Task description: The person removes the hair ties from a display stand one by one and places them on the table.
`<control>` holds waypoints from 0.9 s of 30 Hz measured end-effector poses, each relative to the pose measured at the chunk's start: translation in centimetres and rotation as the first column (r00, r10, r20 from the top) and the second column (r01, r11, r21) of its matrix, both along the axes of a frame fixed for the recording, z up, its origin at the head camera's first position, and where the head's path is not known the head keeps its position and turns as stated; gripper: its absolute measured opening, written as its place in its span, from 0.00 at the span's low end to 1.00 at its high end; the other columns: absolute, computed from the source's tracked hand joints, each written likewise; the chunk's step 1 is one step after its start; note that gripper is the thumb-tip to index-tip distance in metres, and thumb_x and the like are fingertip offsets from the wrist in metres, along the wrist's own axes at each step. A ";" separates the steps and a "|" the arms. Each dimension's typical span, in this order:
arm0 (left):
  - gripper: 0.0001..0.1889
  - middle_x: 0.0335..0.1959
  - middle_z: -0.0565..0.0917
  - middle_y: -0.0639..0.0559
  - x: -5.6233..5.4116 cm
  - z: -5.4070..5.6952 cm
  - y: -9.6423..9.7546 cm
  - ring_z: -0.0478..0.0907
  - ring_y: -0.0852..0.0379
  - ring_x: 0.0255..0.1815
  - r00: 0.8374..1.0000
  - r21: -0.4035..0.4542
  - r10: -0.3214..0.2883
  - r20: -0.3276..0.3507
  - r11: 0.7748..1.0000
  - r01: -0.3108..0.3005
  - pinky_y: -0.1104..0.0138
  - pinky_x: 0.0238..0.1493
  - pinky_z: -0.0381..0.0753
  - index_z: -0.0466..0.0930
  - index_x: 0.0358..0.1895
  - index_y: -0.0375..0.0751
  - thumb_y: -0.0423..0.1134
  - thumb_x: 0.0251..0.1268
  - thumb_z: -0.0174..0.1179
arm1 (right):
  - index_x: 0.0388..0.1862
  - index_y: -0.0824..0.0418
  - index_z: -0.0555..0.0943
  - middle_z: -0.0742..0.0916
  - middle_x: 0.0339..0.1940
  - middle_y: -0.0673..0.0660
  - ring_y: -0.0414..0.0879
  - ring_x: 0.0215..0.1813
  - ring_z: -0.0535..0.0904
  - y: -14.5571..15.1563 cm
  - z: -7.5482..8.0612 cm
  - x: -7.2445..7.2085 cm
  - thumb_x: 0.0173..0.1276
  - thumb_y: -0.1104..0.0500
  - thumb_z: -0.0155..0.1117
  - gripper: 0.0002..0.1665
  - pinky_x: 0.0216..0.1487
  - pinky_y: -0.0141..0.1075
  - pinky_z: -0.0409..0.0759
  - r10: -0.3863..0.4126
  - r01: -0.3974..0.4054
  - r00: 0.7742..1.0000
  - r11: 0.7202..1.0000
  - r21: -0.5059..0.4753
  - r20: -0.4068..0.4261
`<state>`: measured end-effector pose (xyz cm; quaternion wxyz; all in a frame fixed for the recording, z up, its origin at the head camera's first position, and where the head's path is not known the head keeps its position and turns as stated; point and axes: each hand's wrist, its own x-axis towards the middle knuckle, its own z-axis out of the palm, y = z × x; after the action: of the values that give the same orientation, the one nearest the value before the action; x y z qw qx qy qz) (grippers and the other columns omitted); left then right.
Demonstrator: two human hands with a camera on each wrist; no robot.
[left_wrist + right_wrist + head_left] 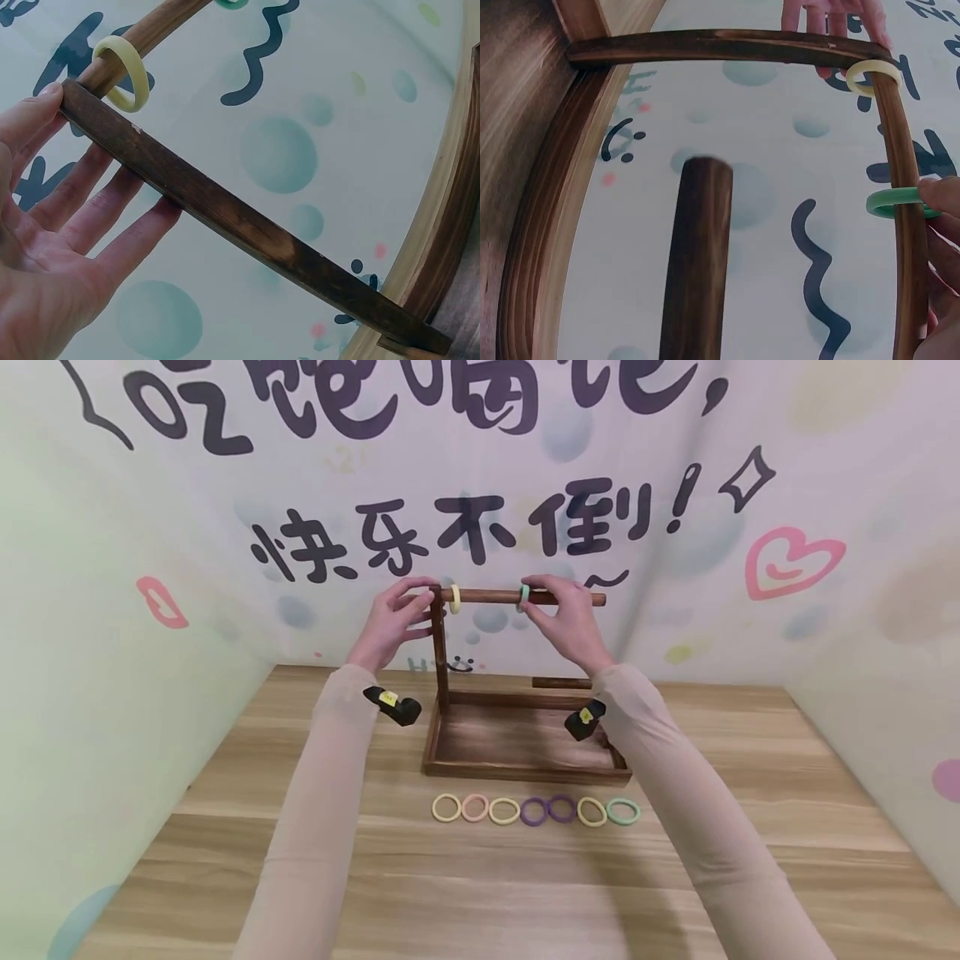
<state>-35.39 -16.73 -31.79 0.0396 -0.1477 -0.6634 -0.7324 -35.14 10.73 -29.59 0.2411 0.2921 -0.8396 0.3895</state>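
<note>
My left hand (pixel 396 617) holds the top of a wooden stand's upright post (pixel 195 191), thumb at its corner and the other fingers against its far edge. A cream ring (pixel 455 599) hangs on the horizontal rod (pixel 487 596) close to that post. Farther right, my right hand (pixel 566 614) pinches a green ring (pixel 891 201), which encircles the rod. The rod's right end projects beyond this hand. Part of the right hand lies outside the right wrist view.
Below the rod is the stand's tray-like wooden base (pixel 525 771). A lower wooden bar (pixel 696 255) shows a free end. In front, a row of several loose rings (pixel 505 823), cream, pink, purple and green, lies on the table (pixel 465 893). A printed backdrop (pixel 360 468) stands behind.
</note>
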 end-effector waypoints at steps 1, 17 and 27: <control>0.11 0.47 0.82 0.43 0.0 -0.1 0.0 0.82 0.47 0.47 1.000 -0.002 0.002 0.000 1.000 -0.002 0.51 0.50 0.80 0.79 0.53 0.47 0.38 0.71 0.57 | 0.55 0.68 0.79 0.85 0.50 0.61 0.52 0.51 0.82 0.3 0.0 0.1 0.66 0.64 0.67 0.20 0.65 0.44 0.60 -0.009 0.009 1.000 1.000 0.009 -0.005; 0.13 0.48 0.81 0.42 0.1 -0.1 0.1 0.79 0.38 0.53 1.000 -0.022 0.023 0.018 0.999 -0.023 0.50 0.51 0.79 0.78 0.55 0.46 0.40 0.70 0.58 | 0.51 0.74 0.80 0.85 0.46 0.67 0.58 0.45 0.83 3.8 -0.3 -0.3 0.62 0.71 0.67 0.17 0.57 0.46 0.74 -0.017 0.013 0.999 0.997 -0.077 -0.051; 0.13 0.49 0.81 0.41 0.1 -0.1 0.1 0.79 0.39 0.53 1.000 -0.032 0.019 0.020 0.999 -0.019 0.50 0.51 0.79 0.77 0.55 0.47 0.41 0.71 0.58 | 0.53 0.73 0.79 0.85 0.48 0.66 0.58 0.45 0.82 5.7 -0.5 -0.1 0.63 0.70 0.66 0.18 0.60 0.47 0.66 -0.056 0.053 0.998 0.996 -0.067 -0.037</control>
<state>-35.29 -16.62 -31.86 0.0377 -0.1347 -0.6766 -0.7229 -35.29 16.44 -30.05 0.2776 0.2685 -0.8291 0.4044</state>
